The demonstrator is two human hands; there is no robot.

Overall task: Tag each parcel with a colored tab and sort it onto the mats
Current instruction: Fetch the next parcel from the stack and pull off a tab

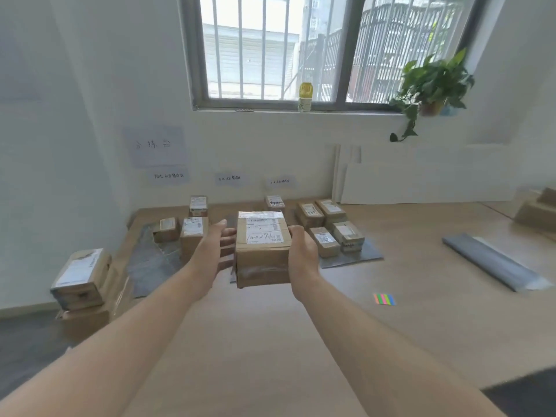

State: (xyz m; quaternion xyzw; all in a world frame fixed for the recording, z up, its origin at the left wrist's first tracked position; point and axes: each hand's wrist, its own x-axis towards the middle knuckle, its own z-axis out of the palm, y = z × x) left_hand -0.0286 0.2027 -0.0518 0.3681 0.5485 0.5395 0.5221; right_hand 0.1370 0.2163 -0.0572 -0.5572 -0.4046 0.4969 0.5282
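Head view: a brown cardboard parcel with a white shipping label (263,248) is held between both hands over the light wooden tabletop (270,341). It is clasped at its right face by the right hand (302,251) (the fingers are hidden behind the box). The left hand (215,248) is spread, fingers straight, just beside the left face; contact there cannot be told. A sliver of middle grey mat (231,221) is seen behind the parcel. Smaller taped cardboard parcels (194,233) are set on a left grey mat (147,266), and more small parcels (323,240) on a right grey mat (361,258). A strip of coloured tabs (384,299) lies on the tabletop, well apart to the right.
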